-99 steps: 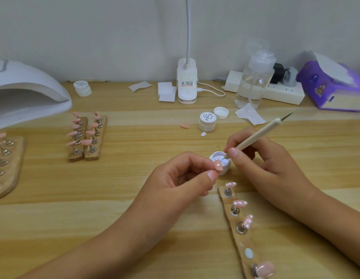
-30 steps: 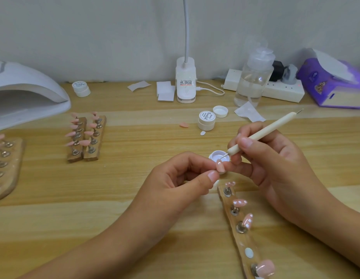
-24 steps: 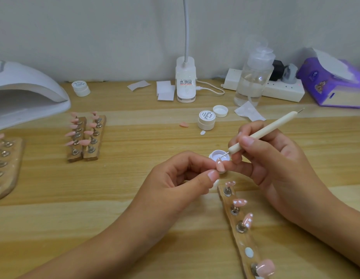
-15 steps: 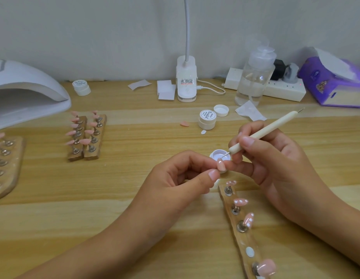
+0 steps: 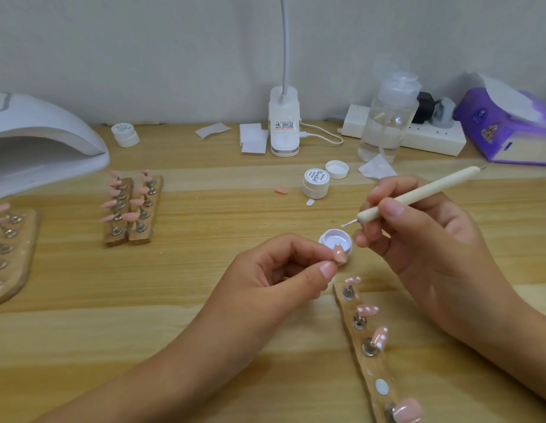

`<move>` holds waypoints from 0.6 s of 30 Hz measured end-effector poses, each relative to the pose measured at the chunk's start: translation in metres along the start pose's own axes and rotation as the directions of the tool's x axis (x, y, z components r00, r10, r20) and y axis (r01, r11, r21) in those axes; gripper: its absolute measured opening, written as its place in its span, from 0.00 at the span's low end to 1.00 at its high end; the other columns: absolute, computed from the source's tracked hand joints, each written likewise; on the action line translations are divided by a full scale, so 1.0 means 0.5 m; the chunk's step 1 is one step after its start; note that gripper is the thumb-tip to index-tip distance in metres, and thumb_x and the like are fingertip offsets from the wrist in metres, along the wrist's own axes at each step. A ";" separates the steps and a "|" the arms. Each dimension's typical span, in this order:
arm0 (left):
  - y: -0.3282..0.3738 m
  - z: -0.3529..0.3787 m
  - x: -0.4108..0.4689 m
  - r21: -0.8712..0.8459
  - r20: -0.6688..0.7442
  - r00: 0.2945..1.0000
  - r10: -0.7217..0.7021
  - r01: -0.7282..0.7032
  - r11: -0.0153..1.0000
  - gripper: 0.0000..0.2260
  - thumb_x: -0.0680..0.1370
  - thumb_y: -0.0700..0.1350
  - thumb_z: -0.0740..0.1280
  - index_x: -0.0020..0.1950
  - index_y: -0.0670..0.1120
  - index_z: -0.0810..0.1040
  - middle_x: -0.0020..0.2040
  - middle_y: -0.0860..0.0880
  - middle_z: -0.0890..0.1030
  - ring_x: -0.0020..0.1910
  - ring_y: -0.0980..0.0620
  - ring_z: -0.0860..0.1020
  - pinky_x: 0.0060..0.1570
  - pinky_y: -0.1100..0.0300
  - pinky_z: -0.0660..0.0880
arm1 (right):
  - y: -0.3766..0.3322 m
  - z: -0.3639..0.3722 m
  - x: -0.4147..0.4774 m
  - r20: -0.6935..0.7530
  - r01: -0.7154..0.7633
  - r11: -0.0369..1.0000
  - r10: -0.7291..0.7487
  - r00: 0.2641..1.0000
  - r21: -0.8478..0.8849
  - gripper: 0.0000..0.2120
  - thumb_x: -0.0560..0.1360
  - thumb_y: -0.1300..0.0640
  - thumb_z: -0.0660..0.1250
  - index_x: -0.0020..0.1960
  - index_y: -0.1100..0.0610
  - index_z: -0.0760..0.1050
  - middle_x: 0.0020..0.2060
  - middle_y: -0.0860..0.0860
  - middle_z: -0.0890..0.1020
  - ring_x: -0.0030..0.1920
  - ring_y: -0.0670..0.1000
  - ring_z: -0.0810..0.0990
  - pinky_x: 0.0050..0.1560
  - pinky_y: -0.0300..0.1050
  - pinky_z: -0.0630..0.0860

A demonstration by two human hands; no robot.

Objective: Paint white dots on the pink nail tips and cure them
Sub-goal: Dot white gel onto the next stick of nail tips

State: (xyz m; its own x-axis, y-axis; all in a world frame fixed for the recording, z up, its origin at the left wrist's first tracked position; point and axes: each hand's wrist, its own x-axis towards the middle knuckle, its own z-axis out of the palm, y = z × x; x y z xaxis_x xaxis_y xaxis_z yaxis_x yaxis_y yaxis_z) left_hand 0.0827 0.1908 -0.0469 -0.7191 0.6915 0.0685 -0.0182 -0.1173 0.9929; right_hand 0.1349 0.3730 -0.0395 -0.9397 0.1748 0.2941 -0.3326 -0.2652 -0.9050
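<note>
Left fingers (image 5: 328, 268) pinching pink nail tip (image 5: 339, 254), right fingers (image 5: 391, 209) gripping dotting pen (image 5: 418, 193), jar lid (image 5: 317, 177) reading "Painted"

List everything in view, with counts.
held tip: one, pink, left hand
dotting tool: one, cream, right hand
open pot: one, white, between hands
near holder: one, wooden, front right
mounted tips: four, pink, three white-dotted, near holder
other holders: three, wooden, left side
loose tip: one, pink, mid-table
curing lamp: one, white, far left
closed jars: two, white, centre, back left
loose lid: one, white, centre
paper wipes: several, white, back
desk lamp: one, white, back centre
pump bottle: one, clear, back right
power strip: one, white, back right
tissue pack: one, purple, far right
left hand: pinches tip
right hand: grips tool
</note>
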 end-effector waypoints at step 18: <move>0.001 -0.002 -0.003 0.030 0.027 1.000 -0.003 0.002 1.000 0.04 0.73 0.46 0.69 0.44 0.54 0.83 0.40 0.58 0.83 0.39 0.62 0.77 0.42 0.71 0.73 | 0.021 -0.023 0.007 0.112 0.154 0.595 -0.106 0.988 -0.789 0.07 0.77 0.47 0.60 0.44 0.48 0.72 0.39 0.44 0.76 0.38 0.45 0.72 0.42 0.32 0.68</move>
State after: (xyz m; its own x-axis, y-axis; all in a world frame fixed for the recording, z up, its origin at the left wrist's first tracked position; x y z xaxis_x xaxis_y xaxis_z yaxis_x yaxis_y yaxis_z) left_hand 0.0831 0.1889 -0.0463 -0.6997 0.7111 0.0685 0.0010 -0.0949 0.9955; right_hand 0.1293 0.3818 -0.0514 -0.9019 0.0943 0.4215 -0.2792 0.6174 -0.7354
